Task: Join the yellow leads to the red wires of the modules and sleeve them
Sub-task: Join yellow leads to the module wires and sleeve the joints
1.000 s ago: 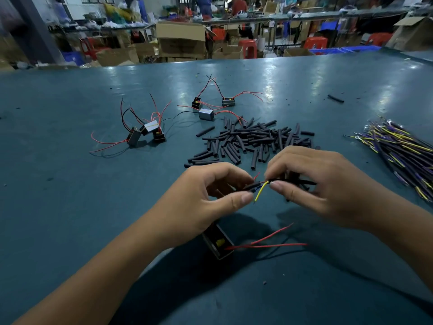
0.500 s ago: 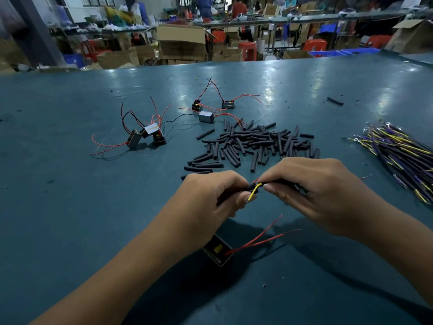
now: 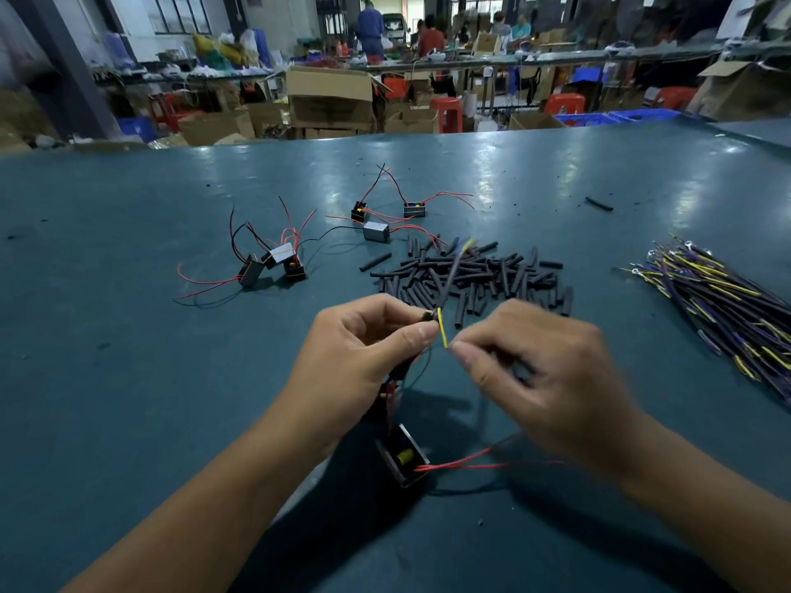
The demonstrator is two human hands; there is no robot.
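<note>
My left hand (image 3: pixel 359 357) pinches a yellow lead (image 3: pixel 442 331) where it meets a dark sleeve; the lead's dark length (image 3: pixel 453 267) sticks up and away over the sleeve pile. My right hand (image 3: pixel 552 374) pinches the lead's lower yellow tip with thumb and forefinger. Below my hands a small black module (image 3: pixel 402 457) hangs by its wires from my left hand, and its red wires (image 3: pixel 462 464) trail right along the table. Whether lead and red wire are joined is hidden by my fingers.
A pile of black sleeve pieces (image 3: pixel 475 276) lies just beyond my hands. A bundle of yellow and purple leads (image 3: pixel 719 301) lies at the right. Two groups of modules with red wires (image 3: pixel 278 261) (image 3: pixel 376 229) sit farther back left. One stray sleeve (image 3: pixel 599 204) lies far right.
The lead has swung from lying sideways between my hands to pointing up and away. My right hand let go of the dark part and now pinches only the yellow tip. The module tilted.
</note>
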